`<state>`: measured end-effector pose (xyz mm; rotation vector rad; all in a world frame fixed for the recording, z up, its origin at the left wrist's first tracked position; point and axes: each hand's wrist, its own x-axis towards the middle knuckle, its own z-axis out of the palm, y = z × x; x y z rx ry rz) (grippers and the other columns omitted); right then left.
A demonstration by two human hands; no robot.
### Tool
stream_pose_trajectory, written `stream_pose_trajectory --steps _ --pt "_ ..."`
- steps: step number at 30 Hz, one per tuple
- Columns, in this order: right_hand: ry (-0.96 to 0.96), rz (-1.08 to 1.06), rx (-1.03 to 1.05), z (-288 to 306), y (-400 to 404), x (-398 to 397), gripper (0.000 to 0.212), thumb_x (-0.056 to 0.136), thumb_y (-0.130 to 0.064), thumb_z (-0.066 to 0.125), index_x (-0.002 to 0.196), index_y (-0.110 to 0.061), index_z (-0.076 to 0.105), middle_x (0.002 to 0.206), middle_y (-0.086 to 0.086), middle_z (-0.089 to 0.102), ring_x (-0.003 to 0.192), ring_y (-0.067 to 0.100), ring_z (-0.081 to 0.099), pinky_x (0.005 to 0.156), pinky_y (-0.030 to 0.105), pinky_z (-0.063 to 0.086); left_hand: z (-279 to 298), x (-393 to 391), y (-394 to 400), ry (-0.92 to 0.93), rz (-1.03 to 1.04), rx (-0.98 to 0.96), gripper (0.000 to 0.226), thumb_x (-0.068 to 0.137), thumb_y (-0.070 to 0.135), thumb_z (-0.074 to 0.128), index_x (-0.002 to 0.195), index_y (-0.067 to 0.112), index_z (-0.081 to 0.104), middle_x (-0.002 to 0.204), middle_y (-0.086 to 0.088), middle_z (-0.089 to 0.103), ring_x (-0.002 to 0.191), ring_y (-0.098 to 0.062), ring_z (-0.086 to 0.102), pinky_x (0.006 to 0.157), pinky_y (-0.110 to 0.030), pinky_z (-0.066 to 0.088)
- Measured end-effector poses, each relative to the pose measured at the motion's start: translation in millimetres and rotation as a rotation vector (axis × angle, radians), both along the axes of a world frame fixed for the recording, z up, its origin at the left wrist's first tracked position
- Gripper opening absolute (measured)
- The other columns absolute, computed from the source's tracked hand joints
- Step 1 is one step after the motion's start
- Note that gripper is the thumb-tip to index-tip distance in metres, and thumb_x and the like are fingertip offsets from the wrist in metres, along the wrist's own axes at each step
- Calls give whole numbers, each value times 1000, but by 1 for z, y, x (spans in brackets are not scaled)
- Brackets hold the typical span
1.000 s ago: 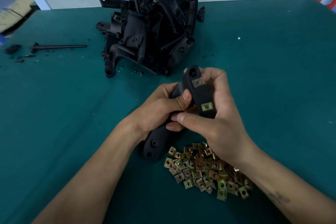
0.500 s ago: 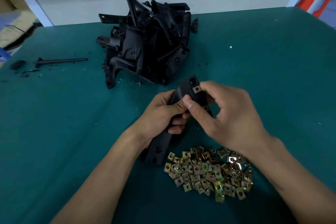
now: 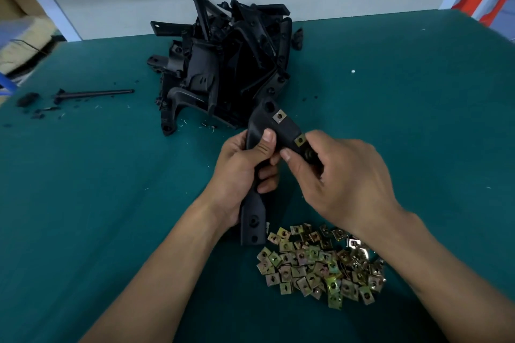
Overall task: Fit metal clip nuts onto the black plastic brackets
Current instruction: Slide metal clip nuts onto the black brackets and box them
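From the head camera, the left hand (image 3: 242,172) grips a long black bracket (image 3: 274,131) around its middle, thumb pressed on the front face, holding it just above the heap of loose clip nuts (image 3: 320,262) on the green table (image 3: 97,189). The right hand (image 3: 342,175) curls round the bracket's right edge, thumb and fingers pinching beside a brass-coloured clip nut (image 3: 300,140) seated there. A second fitted clip nut (image 3: 279,116) sits higher up the same bracket, near its top hole. Beyond the bracket, farther from the person, lies the pile of black brackets (image 3: 223,72); left of that pile rests a thin black rod (image 3: 94,93) among small black scraps.
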<state>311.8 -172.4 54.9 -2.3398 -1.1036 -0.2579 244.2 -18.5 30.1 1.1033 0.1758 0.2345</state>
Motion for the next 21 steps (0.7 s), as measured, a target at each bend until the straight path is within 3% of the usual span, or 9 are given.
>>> stream_pose_trajectory --steps 4,11,14,21 --pt "-103 13 12 0 -1 1 38 101 -50 43 77 -21 48 57 -11 39 49 15 40 44 27 28 -2 0 0 2 -46 -19 28 95 32 60 76 13 52 66 1 46 49 -7 35 38 -18 33" --pt "-144 96 88 4 -8 8 42 95 -44 58 67 -20 40 55 -10 32 50 15 30 48 31 30 -2 0 -1 -17 -172 -70 25 92 33 63 73 17 58 67 1 44 48 -5 34 38 -16 31" --pt "-209 120 96 5 -8 9 40 95 -43 58 69 -18 41 58 -9 33 53 15 28 54 29 23 -1 -1 0 -32 -212 -99 24 91 34 64 74 17 59 66 2 44 47 -4 33 38 -17 28" --pt "-236 162 77 5 -11 12 39 97 -43 51 71 -14 50 62 -5 43 57 18 36 60 30 25 -1 -4 -3 -25 -215 -120 26 94 34 61 75 16 57 65 2 42 45 -3 32 37 -16 30"
